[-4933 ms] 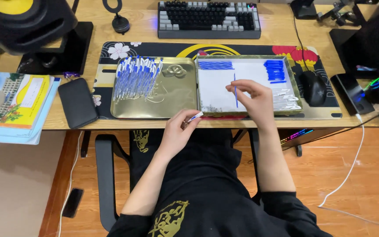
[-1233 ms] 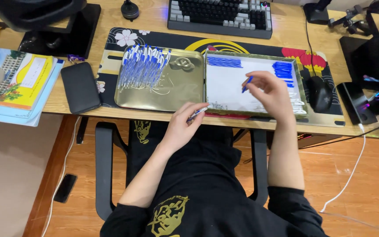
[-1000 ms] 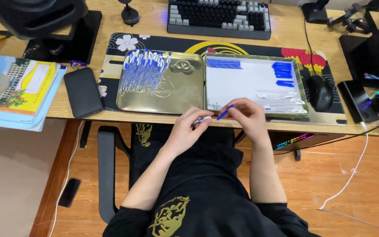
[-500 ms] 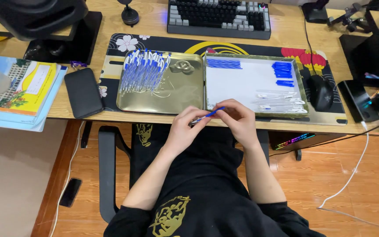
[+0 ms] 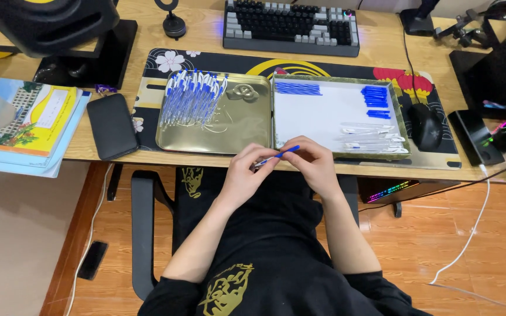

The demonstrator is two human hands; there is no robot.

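I have both hands together at the near edge of the desk, just in front of the two gold trays. My left hand [image 5: 247, 175] pinches the clear barrel end of a ballpoint pen [image 5: 273, 157], and my right hand [image 5: 313, 165] pinches its other end, where a thin blue piece sticks out toward the right. The pen is slim, pale and see-through along the body, blue at the tip, tilted slightly upward to the right, held above the desk edge and touching neither tray.

The left tray [image 5: 235, 126] carries a fanned pile of finished pens [image 5: 191, 96] with blue caps in its far left corner. The right tray [image 5: 399, 117] has a white floor with a row of blue refills [image 5: 297, 88] at the far left, blue caps [image 5: 376, 97] at the far right, and clear barrels [image 5: 373, 137] near the front. A black mouse [image 5: 426, 126] sits just beside that tray, a dark phone [image 5: 112, 126] lies left of the trays, and a keyboard [image 5: 291, 26] stands beyond them.
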